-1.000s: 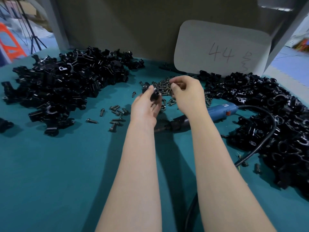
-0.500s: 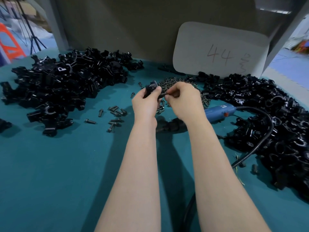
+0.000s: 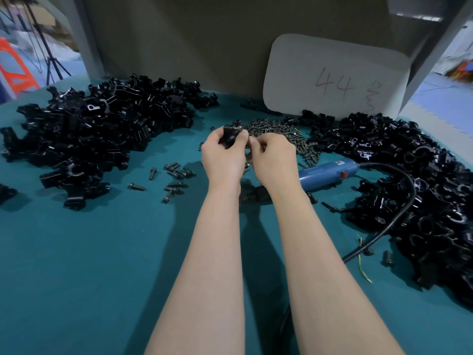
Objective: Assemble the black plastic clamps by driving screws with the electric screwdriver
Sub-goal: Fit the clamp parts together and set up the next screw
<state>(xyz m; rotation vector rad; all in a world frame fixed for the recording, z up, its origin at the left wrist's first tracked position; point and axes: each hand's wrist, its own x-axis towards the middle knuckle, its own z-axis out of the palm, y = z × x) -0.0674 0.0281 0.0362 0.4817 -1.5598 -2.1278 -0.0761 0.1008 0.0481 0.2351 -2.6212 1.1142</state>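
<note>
Left hand (image 3: 222,160) grips a black clamp (image 3: 230,135) over the teal table (image 3: 102,252); right hand (image 3: 273,160) curls against it, whether holding anything unclear

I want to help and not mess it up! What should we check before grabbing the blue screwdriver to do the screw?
1. Black clamp held firmly: ok, the left hand grips it.
2. A screw seated in the clamp's hole: cannot tell, the right hand hides that spot.
3. Right hand free for the tool: not ok, its fingertips are pinched together at the clamp.
4. Electric screwdriver close by: ok, it lies on the table beside the right wrist.
5. Cord free to follow: cannot tell, it loops along the right clamp pile.
6. Spare screws: ok, the screw pile sits behind the hands.
</note>
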